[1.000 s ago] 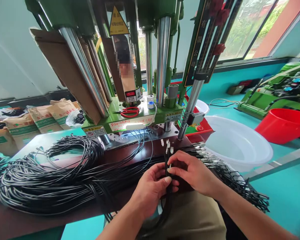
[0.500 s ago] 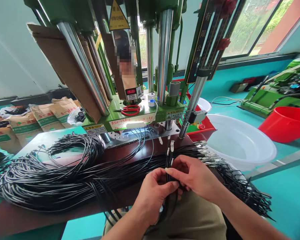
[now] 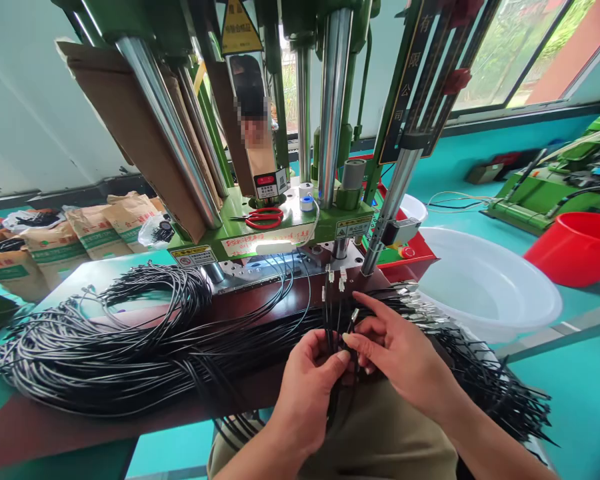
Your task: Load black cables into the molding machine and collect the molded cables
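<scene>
My left hand (image 3: 307,383) is closed round a few thin black cables (image 3: 330,313) that stand upright, their small metal tips (image 3: 333,275) above my fingers. Just to its right, my right hand (image 3: 397,350) pinches one cable between thumb and middle finger, with the index finger stretched out toward the loose metal-tipped cable ends (image 3: 420,313). A big heap of black cables (image 3: 105,347) lies across the brown bench (image 3: 30,423) to the left. More cable ends trail off to the right (image 3: 500,393).
A green press (image 3: 275,227) with chrome columns (image 3: 167,127) stands right behind the cables; red scissors (image 3: 263,218) lie on its plate. A white basin (image 3: 485,280) and a red basin (image 3: 575,247) sit at the right. Paper sacks (image 3: 55,243) line the left. Another person stands behind the machine.
My hands have lifted the held cables a little, so the tips stand higher and apart. My right index finger has stretched out from the pinch.
</scene>
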Tool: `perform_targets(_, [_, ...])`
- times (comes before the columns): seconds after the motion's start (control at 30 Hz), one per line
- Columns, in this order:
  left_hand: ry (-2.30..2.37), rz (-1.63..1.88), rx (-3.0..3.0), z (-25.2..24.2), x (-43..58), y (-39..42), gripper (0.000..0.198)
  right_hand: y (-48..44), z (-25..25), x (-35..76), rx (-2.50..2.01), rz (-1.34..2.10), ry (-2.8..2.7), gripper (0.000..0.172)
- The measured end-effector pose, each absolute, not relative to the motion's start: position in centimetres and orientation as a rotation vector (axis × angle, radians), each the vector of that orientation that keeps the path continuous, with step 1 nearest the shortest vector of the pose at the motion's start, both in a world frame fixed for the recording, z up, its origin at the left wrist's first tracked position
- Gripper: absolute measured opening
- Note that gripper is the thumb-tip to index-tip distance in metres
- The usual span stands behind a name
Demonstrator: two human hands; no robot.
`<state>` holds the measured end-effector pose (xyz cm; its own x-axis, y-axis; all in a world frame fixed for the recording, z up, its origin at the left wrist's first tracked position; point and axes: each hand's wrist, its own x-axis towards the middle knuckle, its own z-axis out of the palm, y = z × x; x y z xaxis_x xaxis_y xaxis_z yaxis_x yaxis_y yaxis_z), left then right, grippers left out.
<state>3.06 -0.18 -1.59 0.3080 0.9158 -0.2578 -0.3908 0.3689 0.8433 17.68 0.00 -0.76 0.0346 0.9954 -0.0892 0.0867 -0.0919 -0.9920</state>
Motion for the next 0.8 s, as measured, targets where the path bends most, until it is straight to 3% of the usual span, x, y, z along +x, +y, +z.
perform_targets(0.2, [0.922,1.071,0.769,-1.5,3.2,-0.1,0.019,-0.2,-0.4,18.2,-1.271,1.419,-1.23,0.026])
perform_targets(0.37, [0.912,1.052,0.838,-1.2,2.9,-0.1,0.022,-0.1,0.2,17.7,-1.184,1.584,-1.201,0.028])
perform_targets(0.8, [0.911,0.795,0.798,-1.3,1.8,-1.0,0.03,1.0,-0.7,17.4,-1.166,1.474,-0.959,0.033])
